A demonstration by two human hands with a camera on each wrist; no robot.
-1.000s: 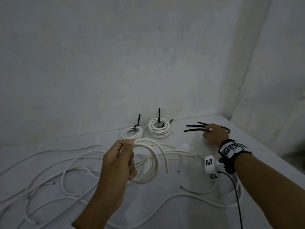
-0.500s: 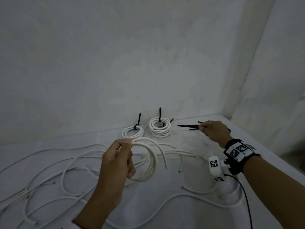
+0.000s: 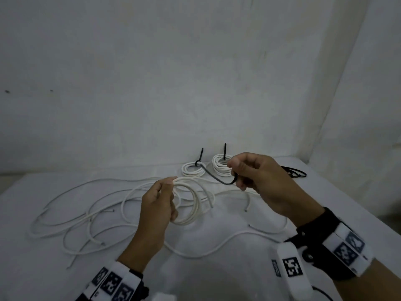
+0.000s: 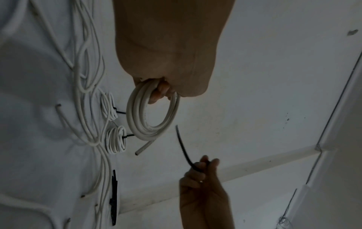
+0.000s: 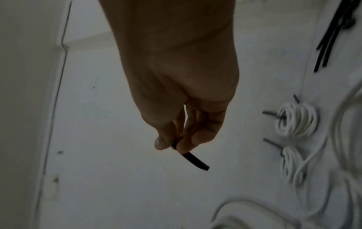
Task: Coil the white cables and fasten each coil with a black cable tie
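My left hand point(image 3: 161, 197) holds a coil of white cable point(image 3: 196, 206) above the table, its fingers curled round the turns; the coil point(image 4: 150, 111) hangs from the hand point(image 4: 160, 91) in the left wrist view, one cut end sticking out. My right hand point(image 3: 240, 172) pinches a black cable tie point(image 3: 217, 178) just right of the coil, not touching it. The tie point(image 5: 194, 160) juts from between thumb and fingers of the hand point(image 5: 176, 142) in the right wrist view. Two tied coils point(image 3: 193, 169) point(image 3: 221, 167) lie at the back by the wall.
Several loose white cables point(image 3: 86, 216) sprawl over the white table point(image 3: 217, 274), mostly left and in front. A bunch of spare black ties point(image 3: 296, 172) lies at the back right, near the table's right edge. Walls close the back and right sides.
My right hand lifted one black tie from the bunch and carried it left and toward me, close to the coil. The left hand kept holding the coil.
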